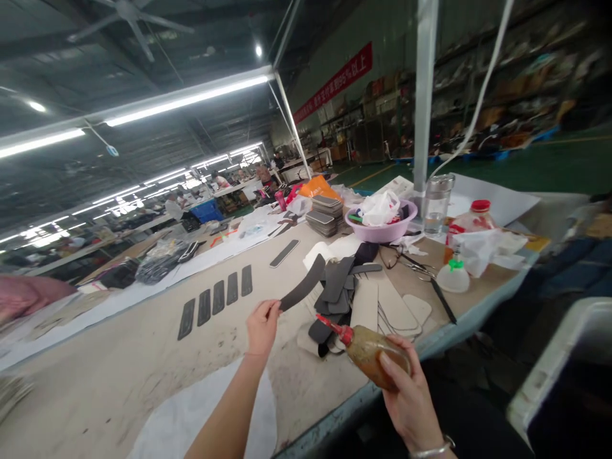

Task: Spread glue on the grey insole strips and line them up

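Observation:
Above the middle of the table, my left hand (262, 326) pinches one end of a curved dark grey strip (306, 285), whose far end rises over a pile. My right hand (408, 392) is wrapped round a bottle of brownish liquid (375, 356); its red nozzle points up and left, towards the pile. That pile holds dark grey pieces (338, 280) and pale beige pieces (389, 306). Several dark pieces (218, 298) lie in a row left of my left hand, and one more (284, 253) lies apart behind them.
Beyond the pile stand stacked dark pieces (325, 215), a purple basin (380, 233) with a white bag, and a glass (437, 204). Scissors (418, 268), a green-topped bottle (453, 277) and a red-capped jar (478, 217) are at the right. A metal post (424, 95) rises behind.

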Tool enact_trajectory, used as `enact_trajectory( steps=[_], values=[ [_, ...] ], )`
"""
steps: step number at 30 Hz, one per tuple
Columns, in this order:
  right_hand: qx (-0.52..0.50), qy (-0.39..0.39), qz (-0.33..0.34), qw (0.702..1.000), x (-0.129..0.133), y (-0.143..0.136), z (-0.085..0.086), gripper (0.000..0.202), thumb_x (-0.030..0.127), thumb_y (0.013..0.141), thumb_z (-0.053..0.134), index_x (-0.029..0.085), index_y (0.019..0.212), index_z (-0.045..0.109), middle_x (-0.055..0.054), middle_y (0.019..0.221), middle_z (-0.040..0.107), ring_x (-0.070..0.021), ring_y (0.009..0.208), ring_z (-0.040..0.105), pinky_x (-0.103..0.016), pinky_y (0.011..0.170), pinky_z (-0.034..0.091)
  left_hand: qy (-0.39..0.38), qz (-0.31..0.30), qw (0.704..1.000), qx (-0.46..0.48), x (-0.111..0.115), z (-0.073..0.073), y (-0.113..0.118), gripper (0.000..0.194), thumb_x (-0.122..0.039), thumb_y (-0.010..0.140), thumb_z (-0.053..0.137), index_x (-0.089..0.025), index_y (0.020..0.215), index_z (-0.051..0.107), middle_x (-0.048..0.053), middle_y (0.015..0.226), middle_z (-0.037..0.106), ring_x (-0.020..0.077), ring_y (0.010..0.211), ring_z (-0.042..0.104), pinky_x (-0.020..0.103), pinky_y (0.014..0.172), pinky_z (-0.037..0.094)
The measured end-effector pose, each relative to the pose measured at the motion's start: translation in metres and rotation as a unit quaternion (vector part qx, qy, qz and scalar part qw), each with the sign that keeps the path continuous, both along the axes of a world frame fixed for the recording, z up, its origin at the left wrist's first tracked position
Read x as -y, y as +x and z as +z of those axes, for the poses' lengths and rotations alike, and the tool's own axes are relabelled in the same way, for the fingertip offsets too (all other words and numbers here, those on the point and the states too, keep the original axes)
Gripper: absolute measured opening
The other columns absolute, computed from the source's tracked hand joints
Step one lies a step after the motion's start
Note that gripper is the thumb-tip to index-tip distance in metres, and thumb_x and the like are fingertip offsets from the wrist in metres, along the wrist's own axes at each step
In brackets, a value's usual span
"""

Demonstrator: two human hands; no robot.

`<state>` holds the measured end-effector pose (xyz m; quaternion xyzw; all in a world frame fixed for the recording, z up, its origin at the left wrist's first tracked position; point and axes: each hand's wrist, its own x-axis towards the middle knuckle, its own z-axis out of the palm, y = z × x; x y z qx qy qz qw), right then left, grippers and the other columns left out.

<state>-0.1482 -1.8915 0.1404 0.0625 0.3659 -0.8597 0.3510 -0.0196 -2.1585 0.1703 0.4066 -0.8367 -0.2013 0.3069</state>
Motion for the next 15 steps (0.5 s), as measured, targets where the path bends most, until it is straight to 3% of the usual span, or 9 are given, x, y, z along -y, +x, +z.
enact_trajectory(
  steps=[4, 8, 10, 12, 15],
  values=[
    [-0.058, 0.013, 0.061, 0.996, 0.002, 0.015, -0.008, 0.051, 0.033, 0.064, 0.080, 0.027, 0.105, 0.051, -0.002, 0.100, 0.060, -0.0138, 0.083, 0.061, -0.021, 0.069, 0.052, -0.152, -0.013, 0.988, 0.036, -0.027, 0.011, 0.123, 0.017, -0.034, 0.085, 0.059, -0.020, 0.086, 0.069, 0.003, 0.089, 0.067, 0.0143, 0.081, 0.065, 0.024, 0.077, 0.053],
    [-0.165, 0.038, 0.135, 0.976, 0.009, 0.040, -0.028, 0.048, 0.033, 0.071, 0.075, 0.026, 0.110, 0.048, -0.005, 0.112, 0.057, -0.0169, 0.097, 0.059, -0.025, 0.081, 0.052, -0.186, -0.082, 0.973, 0.106, -0.072, -0.009, 0.225, 0.013, -0.022, 0.087, 0.057, -0.021, 0.093, 0.068, 0.003, 0.091, 0.065, 0.0119, 0.084, 0.064, 0.019, 0.076, 0.053],
    [-0.241, 0.064, 0.156, 0.956, 0.012, 0.053, -0.036, 0.044, 0.034, 0.075, 0.072, 0.025, 0.111, 0.047, -0.006, 0.116, 0.054, -0.0179, 0.103, 0.058, -0.027, 0.087, 0.050, -0.166, -0.105, 0.973, 0.122, -0.089, -0.024, 0.254, 0.016, -0.018, 0.089, 0.054, -0.020, 0.099, 0.067, 0.005, 0.095, 0.064, 0.0119, 0.087, 0.063, 0.018, 0.077, 0.053],
    [-0.332, 0.093, 0.161, 0.925, 0.016, 0.067, -0.038, 0.039, 0.034, 0.078, 0.068, 0.024, 0.111, 0.048, -0.007, 0.116, 0.052, -0.0188, 0.104, 0.057, -0.028, 0.087, 0.051, -0.152, -0.114, 0.972, 0.138, -0.101, -0.035, 0.270, 0.018, -0.017, 0.089, 0.052, -0.020, 0.102, 0.065, 0.006, 0.097, 0.064, 0.0129, 0.089, 0.063, 0.020, 0.077, 0.054],
    [-0.499, 0.112, 0.159, 0.844, 0.022, 0.088, -0.034, 0.033, 0.031, 0.081, 0.064, 0.023, 0.109, 0.049, -0.008, 0.112, 0.050, -0.0196, 0.103, 0.056, -0.030, 0.086, 0.051, -0.130, -0.117, 0.972, 0.156, -0.108, -0.043, 0.274, 0.018, -0.016, 0.089, 0.052, -0.020, 0.101, 0.064, 0.006, 0.093, 0.064, 0.0141, 0.086, 0.061, 0.024, 0.076, 0.053]
  ],
)
